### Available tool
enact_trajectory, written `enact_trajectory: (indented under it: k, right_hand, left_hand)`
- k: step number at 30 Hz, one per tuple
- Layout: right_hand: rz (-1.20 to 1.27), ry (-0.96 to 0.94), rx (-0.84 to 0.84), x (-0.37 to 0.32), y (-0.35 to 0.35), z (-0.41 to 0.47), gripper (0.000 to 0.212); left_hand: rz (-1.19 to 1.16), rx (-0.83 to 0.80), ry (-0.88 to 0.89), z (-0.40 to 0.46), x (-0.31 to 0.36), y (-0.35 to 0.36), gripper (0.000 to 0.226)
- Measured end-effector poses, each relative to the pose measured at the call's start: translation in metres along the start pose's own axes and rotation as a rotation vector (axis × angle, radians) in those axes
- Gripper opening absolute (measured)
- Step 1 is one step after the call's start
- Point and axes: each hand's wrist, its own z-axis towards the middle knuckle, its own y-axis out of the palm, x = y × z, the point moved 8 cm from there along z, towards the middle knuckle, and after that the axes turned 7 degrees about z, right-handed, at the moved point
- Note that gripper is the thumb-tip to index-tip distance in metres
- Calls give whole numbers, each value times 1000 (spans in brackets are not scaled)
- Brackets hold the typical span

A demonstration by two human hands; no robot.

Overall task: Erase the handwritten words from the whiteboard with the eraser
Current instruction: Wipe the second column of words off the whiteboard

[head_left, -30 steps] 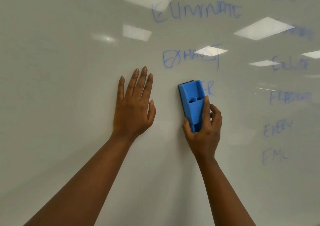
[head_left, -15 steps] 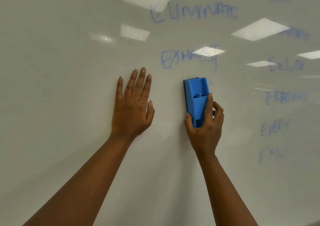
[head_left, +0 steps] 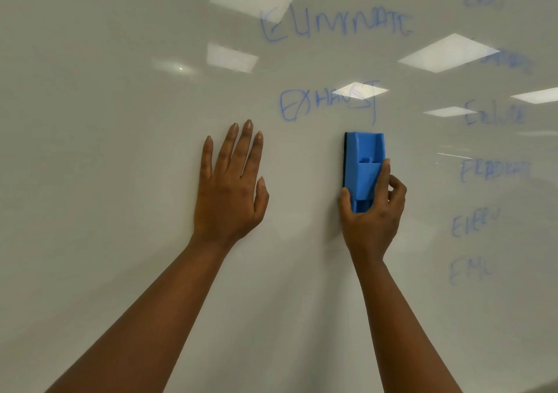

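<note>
Glossy whiteboard (head_left: pixel 105 151) fills our head view, blue handwritten words (head_left: pixel 335 26) upper right. Our left hand (head_left: pixel 231 192) lies flat, fingers straight, at center. Our right hand (head_left: pixel 373 211) grips the blue eraser (head_left: pixel 363 163) upright against the board, right of center below "EXHAUST" (head_left: pixel 327 103).

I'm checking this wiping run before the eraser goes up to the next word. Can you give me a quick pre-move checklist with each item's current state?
1. Eraser held firmly: ok. The right hand grips the lower part of the blue eraser, thumb on one side, fingers on the other.
2. Dark pad side toward the whiteboard: ok; full contact cannot tell.
3. Bracing hand out of the path: ok. The left hand lies flat, well to the left.
4. Next word located: ok. "EXHAUST" sits just above the eraser, unwiped.
5. Work remaining: not ok. "ELIMINATE" and a column of faint words to the right remain.
</note>
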Motion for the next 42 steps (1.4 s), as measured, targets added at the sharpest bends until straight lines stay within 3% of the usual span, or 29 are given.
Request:
enact_trajectory:
  k: [11,20,24,31,34,37,42]
  right_hand:
    - [31,170,110,17,-11,17,76]
    - [49,-175,-128,-56,22,-64,83]
    - [21,-279,-190,-55,22,-76,81]
    - [-22,232,73,44,-26,-46,76]
    - [2,310,105,49,-28,-47,76]
    - [88,200,85,19,-18,-56,74]
    - [121,-48,-146,-31,13,-104,75]
  left_hand:
    - [8,8,2,-1,0,0,60]
    - [2,5,3,-1,0,0,58]
    - [-28,10,14,-2,-1,-1,57]
    - [-93,14,27,-3,-3,-7,57]
    - [-107,-1,24,-2,-4,-9,57]
    - [-120,-31,21,-2,-3,-9,58]
    - [-50,-128,104,-9,-9,-4,60]
